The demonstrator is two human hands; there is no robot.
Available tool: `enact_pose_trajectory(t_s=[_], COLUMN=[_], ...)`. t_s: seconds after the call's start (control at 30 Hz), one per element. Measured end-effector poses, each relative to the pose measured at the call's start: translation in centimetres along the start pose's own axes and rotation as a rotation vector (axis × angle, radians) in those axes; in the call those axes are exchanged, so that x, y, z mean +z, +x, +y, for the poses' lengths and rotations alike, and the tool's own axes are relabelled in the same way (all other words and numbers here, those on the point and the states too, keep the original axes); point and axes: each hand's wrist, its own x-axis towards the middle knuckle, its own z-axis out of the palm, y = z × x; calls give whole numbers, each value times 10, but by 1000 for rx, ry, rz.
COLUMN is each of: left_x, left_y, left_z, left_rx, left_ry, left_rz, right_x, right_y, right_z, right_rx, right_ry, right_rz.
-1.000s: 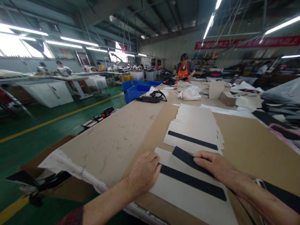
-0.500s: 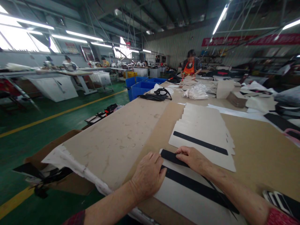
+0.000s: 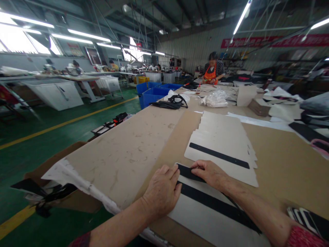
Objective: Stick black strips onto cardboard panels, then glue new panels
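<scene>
A pale grey board (image 3: 195,219) lies in front of me with one black strip (image 3: 213,202) flat across it. A second black strip (image 3: 186,172) is along its far edge, partly lifted towards the right. My right hand (image 3: 210,174) pinches this strip between thumb and fingers; the rest of it passes under my forearm, mostly hidden. At the strip's left end, my left hand (image 3: 163,188) rests with fingers stretched and fingertips pressing on the corner. Its thumb is apart, touching near the end of the flat strip.
Overlapping pale boards (image 3: 221,137) lie beyond, the nearest with a black strip on it. Dark pieces with pale edges (image 3: 305,219) sit at the right. Blue bins (image 3: 154,96) and a cardboard box (image 3: 77,200) stand left of the table. A person in an orange apron (image 3: 209,75) works at the far end.
My left fingers have straightened and lie flatter on the strip's end. My right hand keeps its pinch, shifted very slightly left in view. The far person leans lower.
</scene>
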Motion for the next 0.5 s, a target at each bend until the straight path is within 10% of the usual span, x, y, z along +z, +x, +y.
enact_pose_trajectory(t_s=[0.27, 0.5], left_x=[-1, 4], left_y=[3, 4], left_z=[-1, -4], left_rx=[11, 52], left_ry=[39, 62], left_rz=[-18, 57], right_x=[-67, -85], right_y=[-57, -100], right_z=[28, 77], right_rx=[84, 206], right_ry=[19, 62], right_rz=[-189, 2])
